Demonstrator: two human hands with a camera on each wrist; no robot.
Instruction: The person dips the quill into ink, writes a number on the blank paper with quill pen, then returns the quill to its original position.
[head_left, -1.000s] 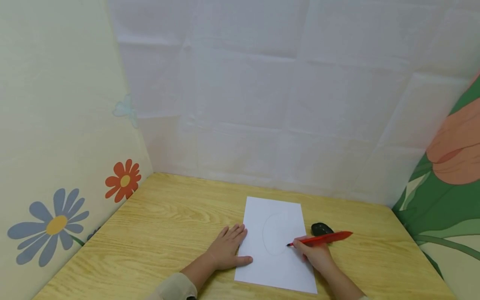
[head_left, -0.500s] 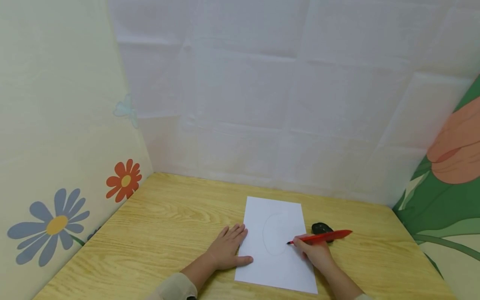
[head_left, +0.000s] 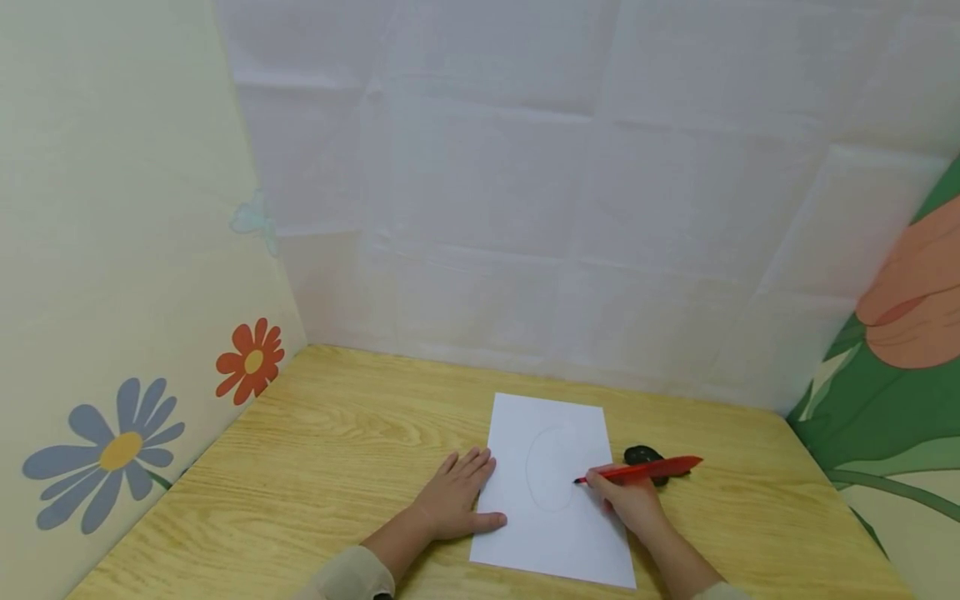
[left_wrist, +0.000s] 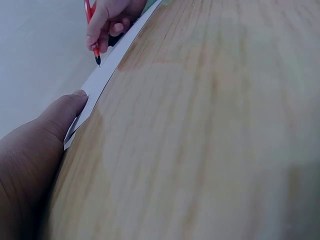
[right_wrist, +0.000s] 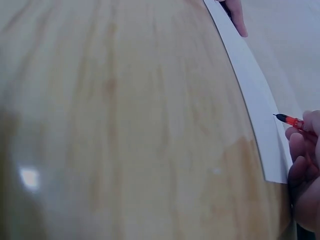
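Tabletop: pale wood-grain laminate, glossy in the wrist views. Paper: plain white rectangular sheet, lying flat near the right half of the tabletop's near edge, faint oval outline drawn on it. Pen: slim red plastic barrel, dark tip. Small black rounded object sits on the tabletop just beside the paper's right edge, behind the pen.

Left hand: fingers spread straight, palm flat, pressing the paper's left edge; thumb lies on the sheet's near corner. Right hand: grip pinching the pen near its tip, fingers curled round the barrel. Pen lies low and tilted, tip at the oval's right side, barrel pointing toward the tabletop's right edge. Tip touching or just above the paper, can't tell.

Versus a second ago: pen tip slightly farther up the oval's right side, right hand moved with it. Left hand and paper unchanged.
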